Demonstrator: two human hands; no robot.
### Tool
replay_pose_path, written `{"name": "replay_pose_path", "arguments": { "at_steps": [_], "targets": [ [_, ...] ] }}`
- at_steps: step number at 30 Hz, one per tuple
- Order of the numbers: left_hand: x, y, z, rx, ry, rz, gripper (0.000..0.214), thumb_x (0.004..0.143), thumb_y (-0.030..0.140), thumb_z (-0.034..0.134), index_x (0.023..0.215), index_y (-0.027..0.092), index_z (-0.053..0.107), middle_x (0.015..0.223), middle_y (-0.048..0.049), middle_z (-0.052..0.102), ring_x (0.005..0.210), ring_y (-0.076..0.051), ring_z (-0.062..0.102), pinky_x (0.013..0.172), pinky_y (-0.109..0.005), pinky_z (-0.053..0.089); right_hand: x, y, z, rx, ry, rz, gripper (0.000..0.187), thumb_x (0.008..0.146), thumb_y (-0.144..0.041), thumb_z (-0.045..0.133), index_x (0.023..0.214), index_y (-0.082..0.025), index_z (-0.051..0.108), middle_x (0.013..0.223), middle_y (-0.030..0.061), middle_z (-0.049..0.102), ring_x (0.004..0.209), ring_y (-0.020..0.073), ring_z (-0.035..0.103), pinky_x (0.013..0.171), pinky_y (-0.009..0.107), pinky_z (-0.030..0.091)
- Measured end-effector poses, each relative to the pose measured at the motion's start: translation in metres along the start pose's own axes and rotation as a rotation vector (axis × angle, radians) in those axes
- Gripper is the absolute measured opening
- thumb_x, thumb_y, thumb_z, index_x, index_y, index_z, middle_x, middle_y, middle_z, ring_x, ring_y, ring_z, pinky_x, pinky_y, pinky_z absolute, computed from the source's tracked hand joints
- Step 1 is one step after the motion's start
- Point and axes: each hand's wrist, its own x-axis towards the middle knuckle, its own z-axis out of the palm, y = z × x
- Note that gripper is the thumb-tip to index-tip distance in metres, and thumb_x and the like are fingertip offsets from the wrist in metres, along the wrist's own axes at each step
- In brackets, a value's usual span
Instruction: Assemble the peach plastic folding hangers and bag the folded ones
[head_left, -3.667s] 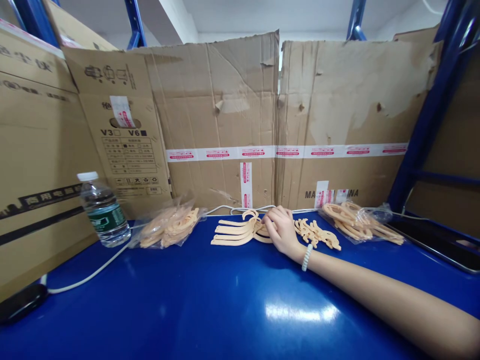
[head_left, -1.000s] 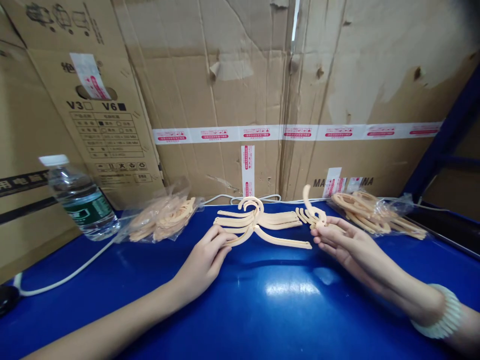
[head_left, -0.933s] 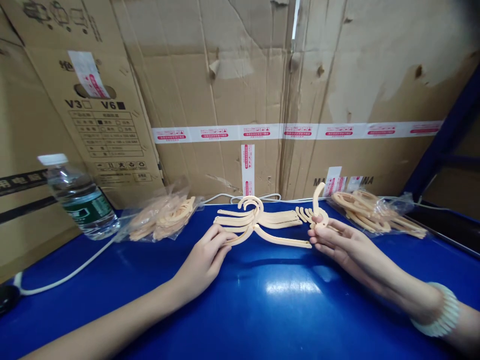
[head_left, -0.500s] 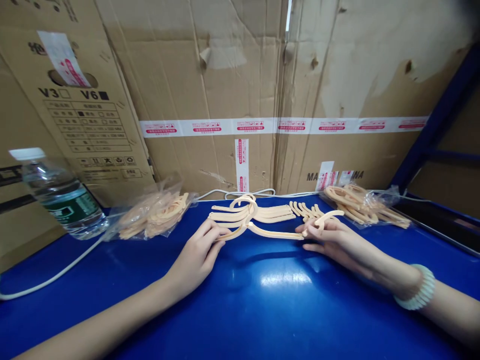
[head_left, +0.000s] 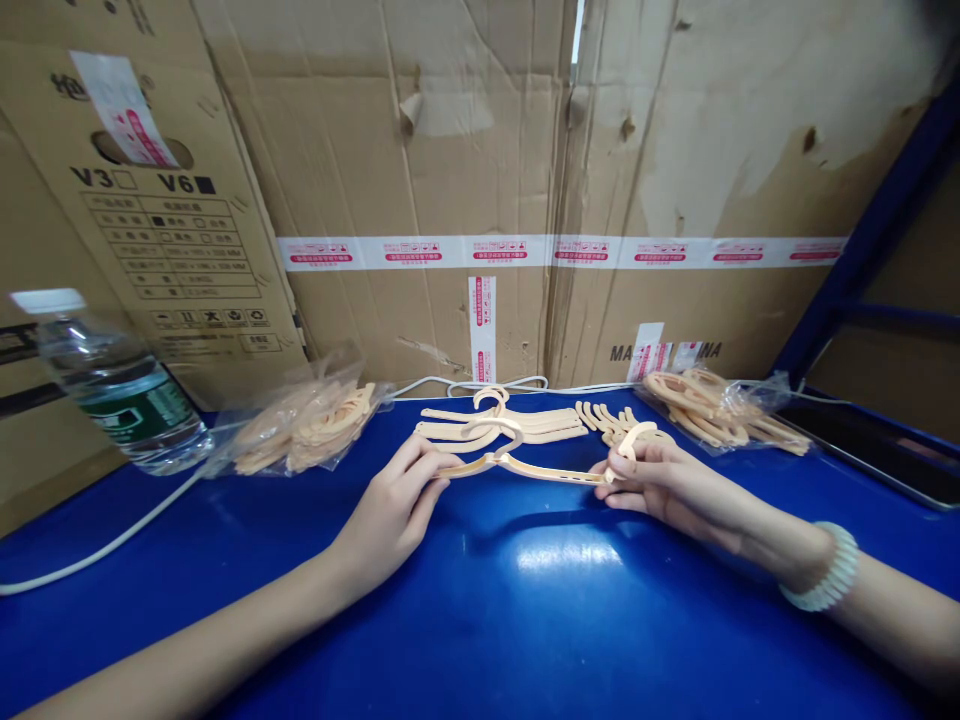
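Head view: one hanger [head_left: 540, 472] and a small curved piece [head_left: 636, 435], over the blue table [head_left: 420, 640].
My left hand [head_left: 403, 497] pinches one hanger end — my right hand [head_left: 667, 490] holds the piece at the other; joined or not, I can't tell. The hangers behind [head_left: 555, 425] look bare, loose pieces [head_left: 613, 432] beside them.

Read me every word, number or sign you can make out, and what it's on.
"V3", its box unfilled: left carton
"V6", its box filled: left carton
"MA" and "NA", white tape between: right back cardboard
Too small, blurred or covered: the left carton's other characters and signs, the tape's red print, the bottle label.
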Motion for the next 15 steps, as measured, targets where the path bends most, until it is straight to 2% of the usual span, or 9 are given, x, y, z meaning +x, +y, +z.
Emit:
{"name": "replay_pose_path", "arguments": {
  "at_steps": [7,15],
  "targets": [
    [0.0010,0.0002,0.0003,-0.003,-0.005,0.006,0.027,0.097,0.007,0.042,0.112,0.021,0.060,0.102,-0.0048,0.056,0.095,-0.018,0.057,0.087,-0.033,0.048,0.0001,0.0009,-0.0020,0.009,-0.014,0.000,0.027,0.067,-0.027,0.087,0.072,-0.013,0.065,0.084,0.0090,0.073,0.074,0.0146,0.070,0.070,0.021,0.059],
    [-0.0003,0.0009,-0.0001,0.002,-0.017,0.027,0.026,0.097,0.008,0.042,0.111,0.022,0.059,0.102,-0.0049,0.056,0.094,-0.018,0.058,0.086,-0.034,0.049,-0.0014,0.0024,0.0010,-0.128,0.036,-0.147,0.038,0.065,-0.042,0.088,0.068,-0.017,0.058,0.077,0.0057,0.072,0.069,0.0146,0.068,0.064,0.022,0.056]
  ]
}}
